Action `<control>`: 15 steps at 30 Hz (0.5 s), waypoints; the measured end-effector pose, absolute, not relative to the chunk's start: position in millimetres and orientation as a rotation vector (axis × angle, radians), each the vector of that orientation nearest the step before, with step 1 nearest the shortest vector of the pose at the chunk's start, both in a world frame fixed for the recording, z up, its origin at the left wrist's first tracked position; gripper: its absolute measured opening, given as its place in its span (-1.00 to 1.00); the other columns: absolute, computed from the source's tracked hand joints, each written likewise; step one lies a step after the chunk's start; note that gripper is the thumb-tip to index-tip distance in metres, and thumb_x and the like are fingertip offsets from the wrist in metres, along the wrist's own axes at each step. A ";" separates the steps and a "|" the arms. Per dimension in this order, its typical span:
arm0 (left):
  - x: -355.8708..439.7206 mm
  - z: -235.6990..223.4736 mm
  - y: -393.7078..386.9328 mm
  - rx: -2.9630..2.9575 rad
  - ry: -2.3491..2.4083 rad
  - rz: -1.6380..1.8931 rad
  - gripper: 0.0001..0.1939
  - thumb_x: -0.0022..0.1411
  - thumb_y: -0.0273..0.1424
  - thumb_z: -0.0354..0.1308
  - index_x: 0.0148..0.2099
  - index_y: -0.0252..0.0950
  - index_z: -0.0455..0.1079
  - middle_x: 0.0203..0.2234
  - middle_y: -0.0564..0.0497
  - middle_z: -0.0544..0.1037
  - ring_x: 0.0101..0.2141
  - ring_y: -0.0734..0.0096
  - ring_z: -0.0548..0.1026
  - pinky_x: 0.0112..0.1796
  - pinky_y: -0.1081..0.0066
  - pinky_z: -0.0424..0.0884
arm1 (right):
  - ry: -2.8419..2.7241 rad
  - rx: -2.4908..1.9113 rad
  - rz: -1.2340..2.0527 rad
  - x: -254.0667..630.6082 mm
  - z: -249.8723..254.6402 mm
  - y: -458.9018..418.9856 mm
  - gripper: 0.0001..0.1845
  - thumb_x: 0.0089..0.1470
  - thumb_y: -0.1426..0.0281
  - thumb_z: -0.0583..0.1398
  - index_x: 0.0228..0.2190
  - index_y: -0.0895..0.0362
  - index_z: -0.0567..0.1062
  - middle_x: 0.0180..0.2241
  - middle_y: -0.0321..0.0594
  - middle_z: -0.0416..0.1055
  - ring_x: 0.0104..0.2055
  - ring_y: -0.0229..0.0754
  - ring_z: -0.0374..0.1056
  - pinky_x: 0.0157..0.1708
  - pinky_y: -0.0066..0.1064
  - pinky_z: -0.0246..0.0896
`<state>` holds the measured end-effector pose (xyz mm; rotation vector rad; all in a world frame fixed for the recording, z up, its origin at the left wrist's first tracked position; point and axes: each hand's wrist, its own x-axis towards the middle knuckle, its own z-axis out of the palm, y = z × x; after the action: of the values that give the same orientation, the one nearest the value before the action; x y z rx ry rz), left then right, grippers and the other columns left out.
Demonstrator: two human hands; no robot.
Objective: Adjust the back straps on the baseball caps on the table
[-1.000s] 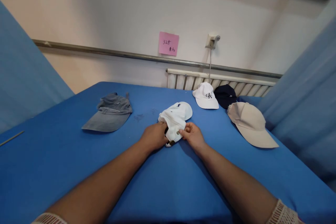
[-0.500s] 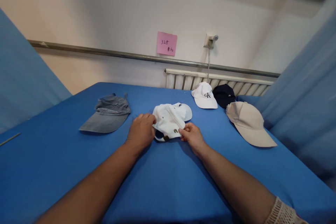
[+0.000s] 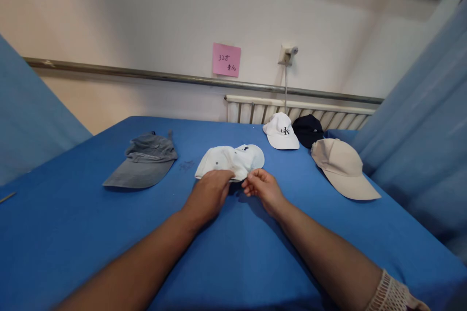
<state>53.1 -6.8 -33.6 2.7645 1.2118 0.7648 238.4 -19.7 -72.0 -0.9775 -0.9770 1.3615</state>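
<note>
A white baseball cap (image 3: 224, 158) with a small dark emblem lies on the blue-covered table, its brim pointing away to the right. My left hand (image 3: 211, 189) is closed on the near edge of its crown, thumb on top. At the cap's near right edge, my right hand (image 3: 263, 187) has thumb and index finger pinched on the rim, the other fingers curled. The strap and buckle at the back are hidden by the hands.
To the left sits a grey cap (image 3: 149, 160). Toward the back right are a white cap with black letters (image 3: 280, 131), a black cap (image 3: 308, 130) and a beige cap (image 3: 343, 165). Behind the table (image 3: 73, 214) run a radiator (image 3: 241, 111) and a metal rail (image 3: 164, 77).
My left hand has shifted from the cap's left side to its near edge, closer to my right hand. The crown has turned and flattened, and the buckle is no longer visible.
</note>
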 end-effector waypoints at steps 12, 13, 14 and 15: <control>27.2 -22.9 12.9 2.362 1.283 0.726 -0.66 0.34 -0.17 -0.08 -0.06 -0.25 0.39 -0.21 -0.05 0.60 -0.21 0.19 0.54 -0.20 0.32 0.35 | -1.889 -1.361 0.264 207.3 -74.6 -17.0 -0.51 0.06 0.36 0.25 0.02 0.15 0.28 -0.04 -0.05 0.42 -0.24 -0.14 0.43 -0.22 -0.31 0.30; 27.1 -24.1 13.1 2.358 1.272 0.728 -0.66 0.35 -0.17 -0.09 -0.06 -0.25 0.39 -0.22 -0.05 0.59 -0.22 0.19 0.53 -0.20 0.32 0.35 | -1.940 -1.422 0.204 203.1 -71.6 -14.5 -0.48 0.06 0.31 0.27 0.02 0.16 0.28 -0.08 -0.04 0.44 -0.22 -0.09 0.43 -0.24 -0.31 0.29; 26.7 -25.4 13.8 2.353 1.267 0.726 -0.65 0.35 -0.17 -0.09 -0.06 -0.25 0.39 -0.23 -0.05 0.59 -0.22 0.19 0.53 -0.20 0.32 0.34 | -1.983 -1.477 0.141 199.9 -68.9 -11.9 -0.50 0.07 0.27 0.27 -0.01 0.18 0.30 -0.13 -0.03 0.46 -0.21 -0.05 0.44 -0.26 -0.30 0.27; 26.2 -26.6 15.0 2.350 1.266 0.728 -0.65 0.35 -0.16 -0.09 -0.07 -0.26 0.39 -0.23 -0.05 0.59 -0.22 0.19 0.52 -0.20 0.32 0.34 | -2.019 -1.520 0.079 197.8 -66.6 -9.5 -0.56 0.10 0.24 0.25 -0.05 0.18 0.33 -0.18 -0.04 0.48 -0.22 -0.03 0.44 -0.27 -0.30 0.25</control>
<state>26.2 15.0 -26.6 2.3499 1.2661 0.7276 197.8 -9.5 -66.6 -1.5200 -2.0192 0.0792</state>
